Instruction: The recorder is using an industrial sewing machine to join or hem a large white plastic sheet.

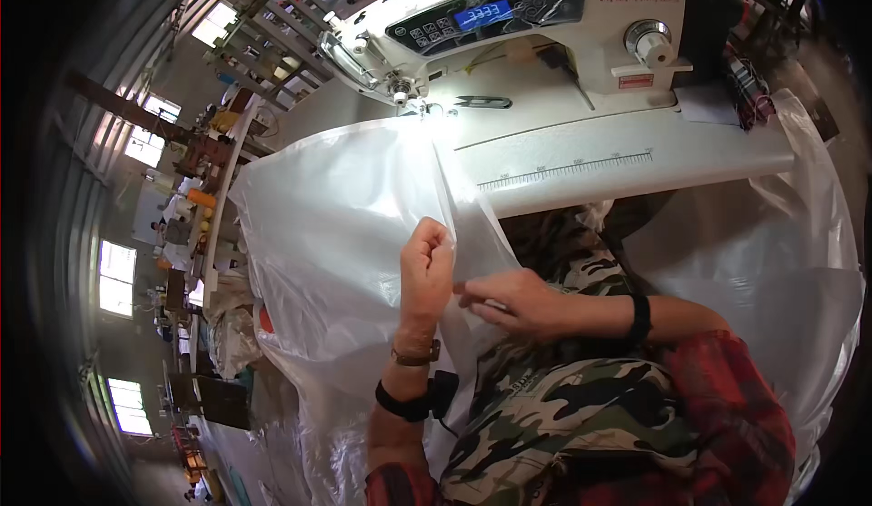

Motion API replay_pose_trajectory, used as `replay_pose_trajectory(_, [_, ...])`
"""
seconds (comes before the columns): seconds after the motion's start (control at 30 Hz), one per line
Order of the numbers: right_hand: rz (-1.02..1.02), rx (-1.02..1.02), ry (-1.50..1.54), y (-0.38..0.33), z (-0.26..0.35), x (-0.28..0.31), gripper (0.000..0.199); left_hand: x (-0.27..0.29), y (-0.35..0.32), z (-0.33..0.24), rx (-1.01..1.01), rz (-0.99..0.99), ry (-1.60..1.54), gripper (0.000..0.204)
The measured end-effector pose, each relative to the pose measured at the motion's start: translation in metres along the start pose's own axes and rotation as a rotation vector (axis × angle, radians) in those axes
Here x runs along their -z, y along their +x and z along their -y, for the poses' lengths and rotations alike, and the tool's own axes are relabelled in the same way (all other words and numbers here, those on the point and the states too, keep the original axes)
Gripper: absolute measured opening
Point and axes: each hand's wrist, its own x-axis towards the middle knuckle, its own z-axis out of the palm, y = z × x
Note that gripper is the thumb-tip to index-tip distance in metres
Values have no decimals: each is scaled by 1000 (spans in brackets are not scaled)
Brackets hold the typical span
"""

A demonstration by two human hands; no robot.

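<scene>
A translucent white plastic sheet point(336, 197) spreads from the sewing machine's needle area down over my lap. My left hand point(427, 265) is closed on the folded edge of this sheet, below the needle. Close beside its wrist, my right hand point(513, 302) reaches leftward with bent fingers at the same edge; its fingertips are partly hidden in the folds. The white sewing machine point(509, 24) stands ahead, and its lit presser foot point(413, 108) rests where the sheet's top edge lies.
Thread snips point(482, 102) lie on the machine bed, behind a printed ruler scale point(568, 170). More plastic sheeting point(754, 270) hangs at the right. Camouflage cloth point(563, 415) covers my lap. A cluttered workbench point(213, 243) runs along the left.
</scene>
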Motion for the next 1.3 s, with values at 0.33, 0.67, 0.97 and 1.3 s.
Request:
replay_pose_trajectory(0.33, [-249, -234, -472, -30, -29, 17, 39, -23, -23, 29, -110, -272, 308, 14])
replay_pose_trajectory(0.67, [-162, -354, -435, -7, -17, -5, 34, -16, -26, 39, -118, -238, 345, 12])
replay_pose_trajectory(0.97, [-209, -81, -405, 20, 24, -8, 14, 15, -26, 53, -44, -126, 144, 14])
replay_pose_trajectory(1.3, [-152, 283, -613, 71, 33, -6, 15, 20, -22, 61, -68, -43, -211, 6])
